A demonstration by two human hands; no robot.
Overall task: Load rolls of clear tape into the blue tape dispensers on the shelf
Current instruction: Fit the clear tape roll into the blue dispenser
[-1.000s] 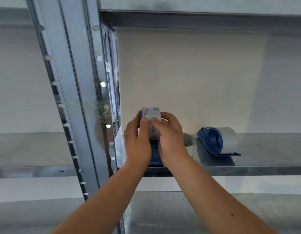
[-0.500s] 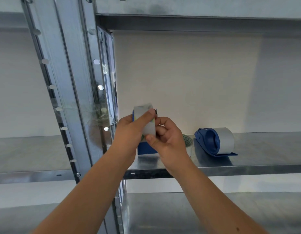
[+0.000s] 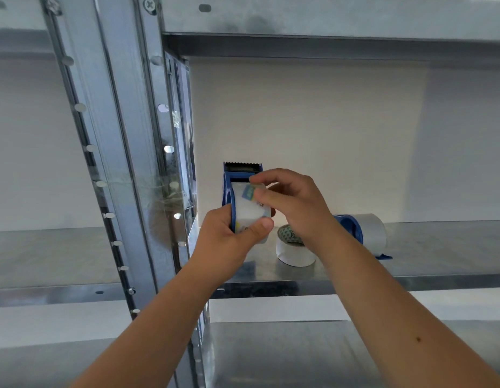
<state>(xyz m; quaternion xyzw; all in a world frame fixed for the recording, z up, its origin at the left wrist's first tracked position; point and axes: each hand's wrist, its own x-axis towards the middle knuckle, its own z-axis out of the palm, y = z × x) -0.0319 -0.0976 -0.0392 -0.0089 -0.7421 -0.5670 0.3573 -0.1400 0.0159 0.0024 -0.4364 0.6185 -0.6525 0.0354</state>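
Above the metal shelf (image 3: 428, 247), just right of the perforated steel upright (image 3: 122, 152), a blue tape dispenser (image 3: 228, 189) was held up off the surface. It was gripped from below and from the left by the left hand (image 3: 229, 242), whose fingers were closed around the dispenser's body, the thumb laid across the lower part of the roll. A roll of clear tape (image 3: 250, 211) was seated in the dispenser, and the dark serrated cutter (image 3: 242, 166) pointed upward at the top. The right hand (image 3: 296, 204) was placed at the upper right of the roll, thumb and forefinger pinched together on the tape's end, where a small blue and yellow tab (image 3: 249, 193) was seen. Whether the tape end was lifted free of the roll could not be told.

On the shelf, partly hidden behind the right wrist, a loose tape roll (image 3: 295, 252) was lying flat on its side, its patterned core facing up. Just right of it, a second blue dispenser (image 3: 355, 228) was resting on the shelf with a white-looking roll (image 3: 372, 231) already fitted in it. A pale wall (image 3: 313, 130) was seen behind the shelf.
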